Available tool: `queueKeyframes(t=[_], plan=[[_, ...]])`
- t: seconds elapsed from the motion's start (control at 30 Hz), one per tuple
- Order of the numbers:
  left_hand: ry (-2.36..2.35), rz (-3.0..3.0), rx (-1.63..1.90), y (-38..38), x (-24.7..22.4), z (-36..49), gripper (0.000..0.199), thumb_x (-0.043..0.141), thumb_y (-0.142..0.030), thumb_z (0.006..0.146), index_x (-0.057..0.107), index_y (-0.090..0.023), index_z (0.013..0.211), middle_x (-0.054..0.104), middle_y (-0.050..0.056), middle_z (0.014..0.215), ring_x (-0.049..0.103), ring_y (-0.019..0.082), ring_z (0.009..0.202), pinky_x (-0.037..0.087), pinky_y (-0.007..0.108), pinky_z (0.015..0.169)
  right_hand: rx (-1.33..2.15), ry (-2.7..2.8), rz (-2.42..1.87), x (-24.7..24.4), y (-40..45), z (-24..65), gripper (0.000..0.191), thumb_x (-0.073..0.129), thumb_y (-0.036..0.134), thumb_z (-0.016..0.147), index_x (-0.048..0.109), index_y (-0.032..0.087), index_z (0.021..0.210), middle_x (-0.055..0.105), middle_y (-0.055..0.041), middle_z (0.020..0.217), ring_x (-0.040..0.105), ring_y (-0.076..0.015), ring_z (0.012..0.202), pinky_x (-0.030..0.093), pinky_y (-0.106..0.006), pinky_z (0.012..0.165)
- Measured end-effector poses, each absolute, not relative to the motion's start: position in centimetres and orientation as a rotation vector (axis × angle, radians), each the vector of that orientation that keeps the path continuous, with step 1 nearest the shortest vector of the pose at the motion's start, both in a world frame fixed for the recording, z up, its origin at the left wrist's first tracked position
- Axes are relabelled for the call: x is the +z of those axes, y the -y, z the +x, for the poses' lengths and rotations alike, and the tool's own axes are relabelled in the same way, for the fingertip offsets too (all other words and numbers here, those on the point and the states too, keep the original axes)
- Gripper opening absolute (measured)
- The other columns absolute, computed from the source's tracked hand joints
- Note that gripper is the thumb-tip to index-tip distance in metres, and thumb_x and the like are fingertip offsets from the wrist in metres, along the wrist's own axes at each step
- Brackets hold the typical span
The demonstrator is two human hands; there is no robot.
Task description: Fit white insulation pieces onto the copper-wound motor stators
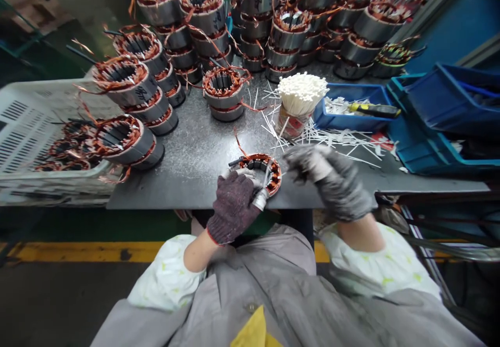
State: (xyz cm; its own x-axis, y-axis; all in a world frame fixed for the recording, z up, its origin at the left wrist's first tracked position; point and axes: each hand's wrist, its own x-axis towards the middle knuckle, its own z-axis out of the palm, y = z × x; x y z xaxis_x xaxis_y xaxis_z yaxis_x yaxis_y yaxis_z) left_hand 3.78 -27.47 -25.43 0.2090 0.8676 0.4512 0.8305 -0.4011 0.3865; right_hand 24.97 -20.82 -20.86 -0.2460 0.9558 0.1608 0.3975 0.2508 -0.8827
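Observation:
Near the table's front edge lies a copper-wound stator ring (275,176), with a black sleeve and loose copper wires at its upper left. My left hand (235,201), in a dark purple knitted glove with pale wrapping on some fingertips, is closed on the ring's lower left side. Just right of the ring, my right hand (332,177), in a grey glove, is smeared by motion, so its fingers and anything in them are unclear. Behind it stands a container of white sticks (289,124), with more thin white sticks scattered around its base.
Stacked stators (211,21) line the back, and others (133,138) stand at the left beside a white basket (58,180) holding more. A blue tray (351,123) bears a yellow-black tool (375,109). Blue bins (429,146) stand at the right.

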Motion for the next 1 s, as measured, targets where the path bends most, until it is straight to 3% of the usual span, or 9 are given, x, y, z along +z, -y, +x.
queueKeyframes(t=[0.1, 0.23, 0.37, 0.5, 0.6, 0.77, 1.0], plan=[[-1.710, 2.407, 0.906, 26.9, -25.5, 3.8, 0.014, 0.061, -0.033, 0.093, 0.068, -0.020, 0.090, 0.076, 0.007, 0.098, 0.068, 0.029, 0.110, 0.043, 0.053, 0.105, 0.604, 1.971, -1.536, -19.4, 17.5, 28.7, 0.038, 0.043, 0.049, 0.100, 0.070, 0.023, 0.102, 0.075, -0.0124, 0.101, 0.070, -0.0268, 0.086, 0.055, -0.043, 0.079], [-1.619, 2.401, 1.028, 26.9, -24.8, 2.2, 0.013, 0.061, -0.032, 0.096, 0.067, -0.022, 0.100, 0.076, 0.006, 0.110, 0.063, 0.027, 0.125, 0.042, 0.051, 0.111, 0.319, 2.624, -2.022, -20.3, 13.2, 30.9, 0.029, 0.074, 0.043, 0.081, 0.073, 0.016, 0.090, 0.072, -0.0157, 0.080, 0.065, -0.0288, 0.076, 0.051, -0.045, 0.074], [-1.843, 2.337, 1.329, 28.6, -23.4, 0.8, 0.029, 0.061, -0.031, 0.098, 0.062, -0.023, 0.125, 0.070, 0.008, 0.131, 0.050, 0.026, 0.142, 0.037, 0.052, 0.120, 0.358, 2.742, -1.876, -23.3, 12.0, 31.5, 0.024, 0.078, 0.037, 0.073, 0.069, 0.017, 0.083, 0.069, -0.0153, 0.075, 0.062, -0.0273, 0.071, 0.050, -0.043, 0.071], [-1.885, 2.538, 1.140, 28.8, -23.6, 1.8, 0.024, 0.063, -0.028, 0.097, 0.065, -0.023, 0.120, 0.073, 0.007, 0.127, 0.051, 0.028, 0.142, 0.024, 0.057, 0.126, 0.645, 2.571, -1.673, -24.9, 13.2, 33.0, 0.025, 0.071, 0.031, 0.076, 0.068, 0.018, 0.097, 0.072, -0.0097, 0.084, 0.065, -0.0233, 0.072, 0.054, -0.039, 0.073], [-1.722, 2.580, 1.052, 27.4, -24.6, 2.4, 0.014, 0.059, -0.027, 0.099, 0.067, -0.022, 0.108, 0.077, 0.005, 0.116, 0.058, 0.027, 0.135, 0.030, 0.054, 0.123, 0.665, 2.390, -1.532, -25.7, 15.4, 34.2, 0.028, 0.062, 0.035, 0.082, 0.063, 0.019, 0.106, 0.073, -0.0109, 0.099, 0.069, -0.0241, 0.084, 0.057, -0.038, 0.081], [-1.685, 2.482, 0.998, 25.7, -25.4, 1.3, 0.015, 0.055, -0.030, 0.100, 0.068, -0.023, 0.102, 0.077, 0.005, 0.108, 0.062, 0.026, 0.127, 0.040, 0.050, 0.113, 0.496, 2.095, -1.568, -27.8, 19.1, 33.5, 0.038, 0.058, 0.044, 0.082, 0.062, 0.019, 0.110, 0.072, -0.0127, 0.096, 0.070, -0.0287, 0.082, 0.059, -0.046, 0.079], [-1.717, 2.422, 1.052, 25.8, -25.7, 0.7, 0.014, 0.056, -0.029, 0.097, 0.067, -0.023, 0.103, 0.076, 0.006, 0.109, 0.063, 0.026, 0.124, 0.042, 0.050, 0.111, 0.339, 2.370, -1.458, -27.6, 20.4, 27.3, 0.067, 0.074, 0.056, 0.067, 0.065, 0.010, 0.114, 0.070, -0.0209, 0.109, 0.068, -0.0344, 0.096, 0.055, -0.048, 0.091]])
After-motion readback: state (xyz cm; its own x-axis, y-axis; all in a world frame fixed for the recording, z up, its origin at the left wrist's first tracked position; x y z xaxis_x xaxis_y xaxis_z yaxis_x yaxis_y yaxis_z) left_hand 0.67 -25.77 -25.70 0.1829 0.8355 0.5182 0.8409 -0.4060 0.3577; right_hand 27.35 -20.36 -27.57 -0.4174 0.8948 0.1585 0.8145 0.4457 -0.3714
